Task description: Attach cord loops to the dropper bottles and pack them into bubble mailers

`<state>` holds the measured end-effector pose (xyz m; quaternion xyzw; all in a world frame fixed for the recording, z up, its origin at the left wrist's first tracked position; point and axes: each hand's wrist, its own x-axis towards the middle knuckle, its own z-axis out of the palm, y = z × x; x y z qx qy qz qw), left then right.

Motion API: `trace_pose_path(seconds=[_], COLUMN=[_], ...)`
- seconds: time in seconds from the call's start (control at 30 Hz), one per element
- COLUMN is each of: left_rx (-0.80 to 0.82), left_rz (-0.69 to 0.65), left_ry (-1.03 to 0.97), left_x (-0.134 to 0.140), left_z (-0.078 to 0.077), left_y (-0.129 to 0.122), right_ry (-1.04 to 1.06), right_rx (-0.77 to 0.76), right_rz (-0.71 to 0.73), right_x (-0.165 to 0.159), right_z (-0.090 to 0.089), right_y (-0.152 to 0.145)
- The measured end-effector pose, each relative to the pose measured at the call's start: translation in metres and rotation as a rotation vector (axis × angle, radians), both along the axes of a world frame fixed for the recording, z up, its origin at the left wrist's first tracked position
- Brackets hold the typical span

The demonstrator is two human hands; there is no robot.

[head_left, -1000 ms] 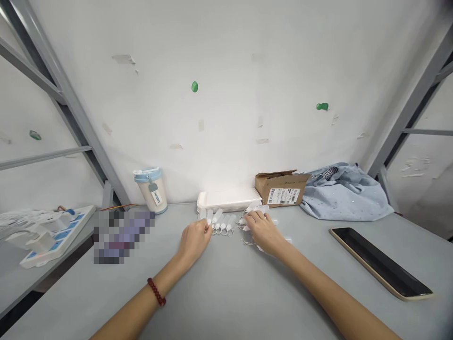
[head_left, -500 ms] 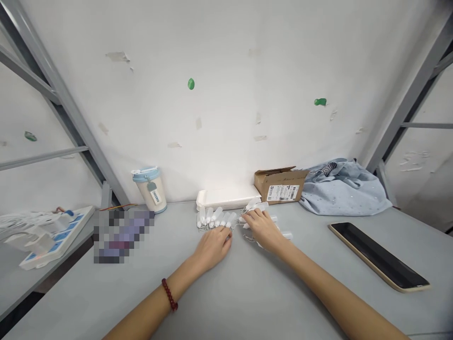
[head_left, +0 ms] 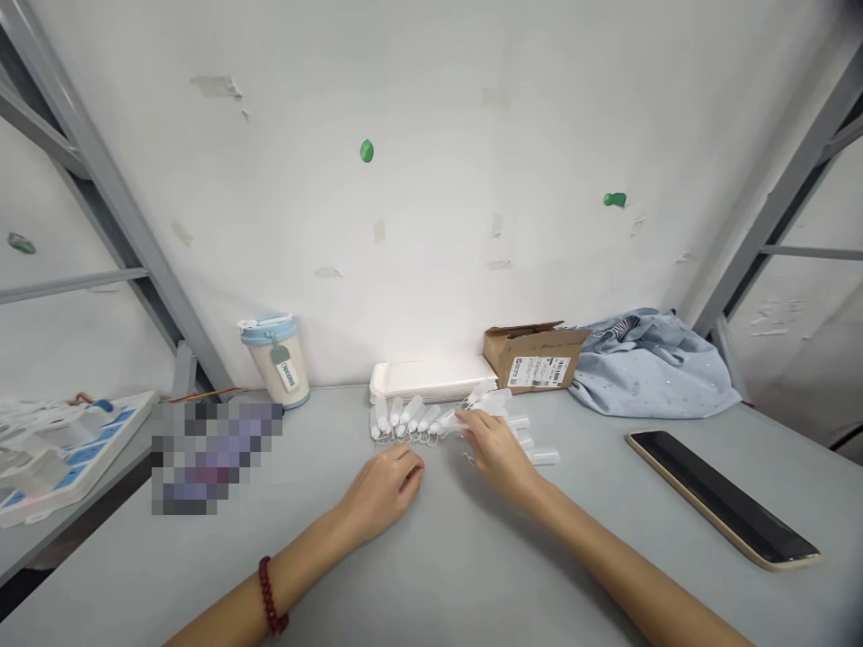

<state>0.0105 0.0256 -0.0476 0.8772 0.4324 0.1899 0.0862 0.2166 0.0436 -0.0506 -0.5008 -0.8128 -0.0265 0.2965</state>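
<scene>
Several small translucent white tubes with white caps and thin string loops (head_left: 396, 415) lie side by side in a row at the middle back of the table. My right hand (head_left: 502, 454) pinches one more white tube (head_left: 445, 420) at the right end of that row, its capped end pointing left. More loose tubes (head_left: 545, 456) lie beyond and beside my right hand, partly covered by it. My left hand (head_left: 384, 490) rests on the table just in front of the row, fingers curled together, and no object shows in it. A dark red bead bracelet (head_left: 271, 598) circles my left wrist.
Behind the tubes lies a stack of flat white boxes (head_left: 431, 377) beside an open cardboard box (head_left: 539, 359). Blue fabric (head_left: 653, 368) and a phone (head_left: 721, 499) are at right. A lidded cup (head_left: 280, 364), a blurred-out item (head_left: 216, 458) and a power strip (head_left: 81, 458) stand left.
My left hand has drawn back from the row toward the left. My right hand has brought a tube to the row's right end. The view has shifted slightly.
</scene>
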Motion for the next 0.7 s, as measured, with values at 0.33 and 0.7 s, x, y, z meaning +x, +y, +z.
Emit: trace_pose_path(seconds=[0.33,0.7], left_rx=[0.076,-0.138], left_rz=[0.548,0.319], left_ry=[-0.389,-0.348], left_x=[-0.05,-0.047], left_z=[-0.008,-0.021], left_y=[0.032,0.036], right_ry=[0.293,0.552], right_rx=[-0.078,-0.314], right_rz=[-0.028,-0.153], right_x=[0.009,-0.003], right_z=[0.002,0.009], right_y=[0.005,0.015])
